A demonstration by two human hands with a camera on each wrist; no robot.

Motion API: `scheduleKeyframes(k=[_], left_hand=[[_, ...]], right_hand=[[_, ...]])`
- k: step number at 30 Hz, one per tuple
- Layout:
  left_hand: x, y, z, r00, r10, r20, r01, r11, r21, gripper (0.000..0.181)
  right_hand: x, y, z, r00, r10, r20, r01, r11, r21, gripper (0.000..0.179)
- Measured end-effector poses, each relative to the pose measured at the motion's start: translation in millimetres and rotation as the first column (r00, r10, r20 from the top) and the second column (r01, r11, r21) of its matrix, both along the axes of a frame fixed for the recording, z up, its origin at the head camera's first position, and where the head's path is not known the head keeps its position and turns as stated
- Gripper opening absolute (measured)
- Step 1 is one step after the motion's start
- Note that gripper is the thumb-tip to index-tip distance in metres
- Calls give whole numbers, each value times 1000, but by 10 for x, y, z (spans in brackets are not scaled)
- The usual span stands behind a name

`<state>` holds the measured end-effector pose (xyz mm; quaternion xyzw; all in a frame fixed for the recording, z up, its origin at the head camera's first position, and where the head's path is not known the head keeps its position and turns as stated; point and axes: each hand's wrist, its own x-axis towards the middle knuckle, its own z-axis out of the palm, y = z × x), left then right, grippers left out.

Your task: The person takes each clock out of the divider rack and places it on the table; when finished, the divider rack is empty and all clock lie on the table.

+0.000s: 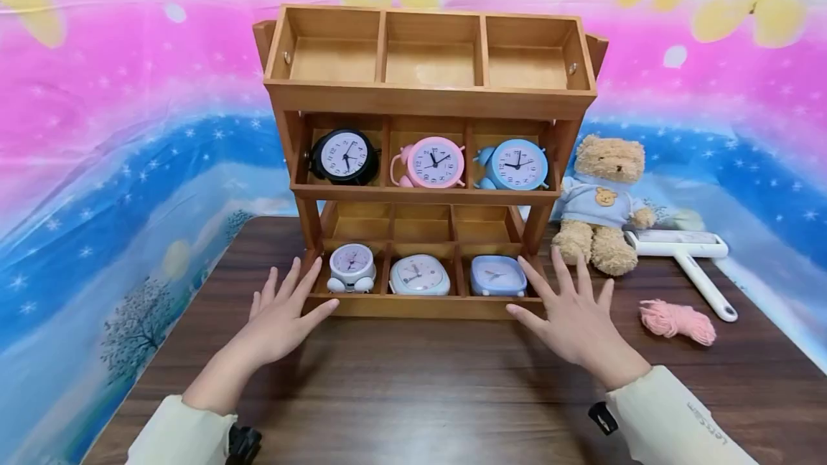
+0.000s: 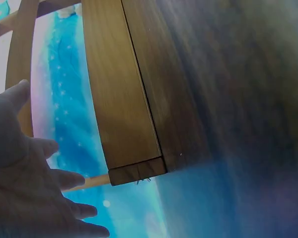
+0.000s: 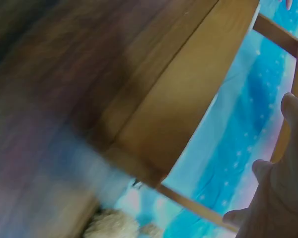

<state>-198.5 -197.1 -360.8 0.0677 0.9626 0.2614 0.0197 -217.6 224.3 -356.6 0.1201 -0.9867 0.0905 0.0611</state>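
A tiered wooden rack (image 1: 429, 100) stands on the dark table. Its middle tier holds a black alarm clock (image 1: 345, 156), a pink one (image 1: 436, 162) and a blue one (image 1: 519, 164). Along the front of the bottom tier sit a white clock (image 1: 352, 266), a pale mint-edged clock (image 1: 420, 275) and a light blue square clock (image 1: 498, 275). My left hand (image 1: 276, 323), fingers spread, is by the rack's lower left corner. Opposite it, my right hand (image 1: 573, 314) spreads its fingers by the lower right corner. Neither hand holds anything; whether fingertips touch the wood I cannot tell.
A teddy bear (image 1: 597, 199) in a light blue top sits right of the rack. Beyond it lies a white T-shaped roller tool (image 1: 694, 264). Pink yarn (image 1: 677, 322) rests on the table (image 1: 413, 386) nearer the front. A patterned cloth (image 1: 129, 128) hangs behind and around.
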Motion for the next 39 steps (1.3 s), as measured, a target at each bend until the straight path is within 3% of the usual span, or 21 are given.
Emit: scheduleKeyframes(k=[7, 14, 19, 24, 34, 39], left_hand=[[-229, -91, 26, 999, 1, 39, 0, 1000, -8, 95], [-561, -115, 14, 990, -21, 140, 14, 999, 51, 112], [-705, -109, -11, 982, -4, 186, -2, 999, 32, 125], [-773, -78, -41, 967, 20, 255, -28, 999, 30, 125], [-733, -110, -58, 945, 50, 322, -64, 997, 34, 122], [-718, -86, -67, 944, 51, 326, -77, 995, 67, 122]], right_hand=[[-100, -468, 190, 973, 197, -116, -197, 980, 12, 76], [-231, -1072, 501, 912, 357, -203, -347, 934, 88, 76], [-381, -1502, 752, 869, 425, -252, -412, 905, 105, 76], [-558, -1800, 970, 854, 441, -275, -427, 897, 110, 75], [-870, -2388, 1274, 841, 456, -292, -442, 890, 115, 61], [-981, -2616, 1388, 859, 422, -291, -401, 906, 134, 56]])
